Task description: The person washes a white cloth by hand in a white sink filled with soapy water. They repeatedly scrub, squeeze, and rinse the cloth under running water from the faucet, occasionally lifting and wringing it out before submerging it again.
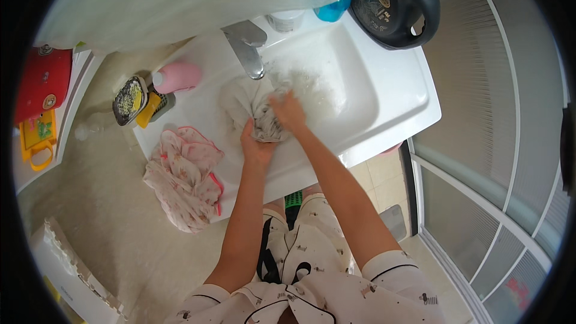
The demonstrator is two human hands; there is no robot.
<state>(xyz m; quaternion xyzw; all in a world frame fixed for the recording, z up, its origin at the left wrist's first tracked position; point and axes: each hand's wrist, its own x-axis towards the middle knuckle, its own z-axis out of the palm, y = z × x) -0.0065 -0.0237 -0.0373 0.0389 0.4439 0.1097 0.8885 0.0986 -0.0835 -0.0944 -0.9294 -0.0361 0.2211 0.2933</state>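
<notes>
A wet, bunched whitish-grey cloth point(241, 103) lies in the white sink point(354, 75), below the tap's spout. My left hand point(258, 145) grips the cloth's near edge, with the thumb along its side. Against the right side of the bundle, my right hand point(289, 113) is closed on a fold, its fingers slightly blurred. The grey metal tap point(245, 48) stands at the sink's back edge. Cloudy, bubbly water point(312, 93) surrounds the cloth. On the left rim rests a crumpled pale pink patterned cloth point(183, 174) with bright pink edging.
A pink bottle point(180, 77) lies on the sink's left rim, near a soap dish point(131, 101) and a yellow-and-black brush point(150, 110). A black jug-like container point(390, 15), a blue bottle point(333, 11) and a white tub point(285, 21) line the back. Ribbed sliding panels point(468, 84) stand at right.
</notes>
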